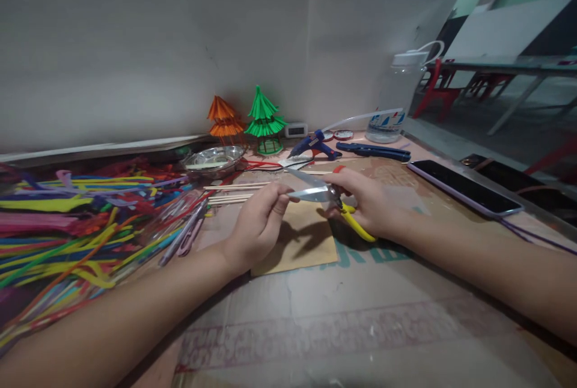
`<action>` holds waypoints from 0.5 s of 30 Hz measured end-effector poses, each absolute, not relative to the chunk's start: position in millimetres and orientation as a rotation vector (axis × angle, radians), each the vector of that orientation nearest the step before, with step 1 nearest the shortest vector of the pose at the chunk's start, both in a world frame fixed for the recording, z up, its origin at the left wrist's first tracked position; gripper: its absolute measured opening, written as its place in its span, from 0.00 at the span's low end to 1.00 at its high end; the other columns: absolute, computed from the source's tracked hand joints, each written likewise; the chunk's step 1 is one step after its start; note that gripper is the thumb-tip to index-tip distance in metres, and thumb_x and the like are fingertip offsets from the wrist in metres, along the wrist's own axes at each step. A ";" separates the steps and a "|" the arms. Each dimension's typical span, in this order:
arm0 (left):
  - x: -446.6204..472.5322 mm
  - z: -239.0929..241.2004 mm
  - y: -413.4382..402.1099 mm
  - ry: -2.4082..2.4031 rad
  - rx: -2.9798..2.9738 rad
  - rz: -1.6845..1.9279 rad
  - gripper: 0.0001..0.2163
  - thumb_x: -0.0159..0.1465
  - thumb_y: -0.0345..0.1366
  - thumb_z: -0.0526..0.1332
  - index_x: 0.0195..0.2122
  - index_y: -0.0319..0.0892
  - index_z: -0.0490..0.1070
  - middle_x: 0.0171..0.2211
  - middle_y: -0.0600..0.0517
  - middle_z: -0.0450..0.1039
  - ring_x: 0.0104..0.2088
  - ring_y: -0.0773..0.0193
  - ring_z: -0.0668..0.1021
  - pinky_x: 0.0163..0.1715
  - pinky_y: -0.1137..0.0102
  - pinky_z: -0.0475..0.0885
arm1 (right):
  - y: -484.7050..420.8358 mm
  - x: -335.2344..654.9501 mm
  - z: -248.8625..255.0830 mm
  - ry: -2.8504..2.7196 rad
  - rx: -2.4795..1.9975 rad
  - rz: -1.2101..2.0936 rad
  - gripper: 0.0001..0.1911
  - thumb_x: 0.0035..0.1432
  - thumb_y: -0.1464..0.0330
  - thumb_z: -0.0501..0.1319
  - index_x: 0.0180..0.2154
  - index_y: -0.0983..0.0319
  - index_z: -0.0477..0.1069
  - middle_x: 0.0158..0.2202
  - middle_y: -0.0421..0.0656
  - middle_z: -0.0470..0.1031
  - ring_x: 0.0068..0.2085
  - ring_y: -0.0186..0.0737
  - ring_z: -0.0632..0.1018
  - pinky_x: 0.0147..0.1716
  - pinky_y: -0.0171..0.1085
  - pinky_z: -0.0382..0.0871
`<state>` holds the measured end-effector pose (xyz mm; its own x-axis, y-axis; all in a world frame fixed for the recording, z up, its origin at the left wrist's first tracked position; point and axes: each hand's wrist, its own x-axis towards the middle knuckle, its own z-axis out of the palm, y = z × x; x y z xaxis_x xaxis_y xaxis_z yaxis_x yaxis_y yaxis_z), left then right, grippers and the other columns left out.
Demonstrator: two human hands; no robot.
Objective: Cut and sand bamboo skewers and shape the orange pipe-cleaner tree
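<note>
My right hand grips scissors with yellow and red handles, their blades open and pointing left. My left hand is pinched at the blade tips, its fingers closed on something too small to make out. Both hands hover over a brown piece of cardboard on the table. Several thin wooden sticks lie just behind my left hand.
A big heap of coloured pipe cleaners fills the left. A metal bowl, orange and green craft trees, a blue glue gun, a water jug and two phones stand behind and right.
</note>
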<state>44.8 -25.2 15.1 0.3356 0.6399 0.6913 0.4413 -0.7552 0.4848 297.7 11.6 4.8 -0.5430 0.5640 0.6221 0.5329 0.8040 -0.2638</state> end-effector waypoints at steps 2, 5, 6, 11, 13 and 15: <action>44.0 13.6 -24.7 0.956 2.416 1.369 0.07 0.72 0.31 0.51 0.41 0.44 0.69 0.38 0.50 0.76 0.39 0.61 0.78 0.41 0.67 0.72 | 8.8 297.3 6.1 -2.298 -0.746 -0.022 0.26 0.60 0.56 0.65 0.58 0.56 0.67 0.42 0.47 0.73 0.40 0.46 0.75 0.37 0.42 0.71; 43.2 12.5 -24.1 0.953 2.417 1.325 0.08 0.71 0.30 0.51 0.41 0.44 0.69 0.37 0.51 0.77 0.38 0.61 0.78 0.39 0.68 0.72 | 5.4 296.1 8.0 -2.341 -0.665 -0.119 0.24 0.61 0.60 0.64 0.57 0.57 0.67 0.42 0.48 0.73 0.39 0.46 0.75 0.36 0.42 0.70; 43.1 12.7 -24.1 0.955 2.413 1.317 0.09 0.71 0.30 0.51 0.40 0.44 0.70 0.37 0.51 0.77 0.37 0.61 0.78 0.38 0.68 0.72 | 4.7 295.6 8.5 -2.349 -0.646 -0.136 0.24 0.61 0.60 0.63 0.57 0.58 0.66 0.41 0.48 0.73 0.39 0.45 0.74 0.35 0.41 0.70; 42.4 14.7 -24.7 0.950 2.478 1.301 0.08 0.67 0.28 0.52 0.36 0.44 0.70 0.35 0.50 0.76 0.36 0.60 0.77 0.37 0.67 0.72 | 3.6 292.2 9.4 -2.338 -0.628 -0.174 0.23 0.62 0.58 0.63 0.56 0.59 0.67 0.40 0.47 0.72 0.37 0.44 0.74 0.34 0.40 0.69; 42.0 14.3 -24.9 0.953 2.498 1.316 0.09 0.66 0.27 0.52 0.36 0.44 0.69 0.36 0.50 0.76 0.37 0.60 0.77 0.38 0.67 0.72 | 3.5 291.2 9.4 -2.327 -0.629 -0.179 0.23 0.62 0.57 0.63 0.55 0.59 0.68 0.40 0.47 0.73 0.37 0.43 0.74 0.33 0.39 0.68; 41.6 13.1 -25.1 0.953 2.507 1.329 0.09 0.65 0.26 0.52 0.36 0.43 0.69 0.35 0.50 0.76 0.37 0.60 0.77 0.38 0.67 0.72 | 3.2 290.8 9.6 -2.331 -0.628 -0.178 0.22 0.62 0.57 0.63 0.54 0.60 0.68 0.39 0.47 0.73 0.36 0.42 0.74 0.33 0.39 0.67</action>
<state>41.6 -25.1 13.1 0.4063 0.5961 0.6926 0.4649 -0.7873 0.4049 290.8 3.2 9.6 -0.6331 0.3891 0.6692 0.4859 0.8727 -0.0477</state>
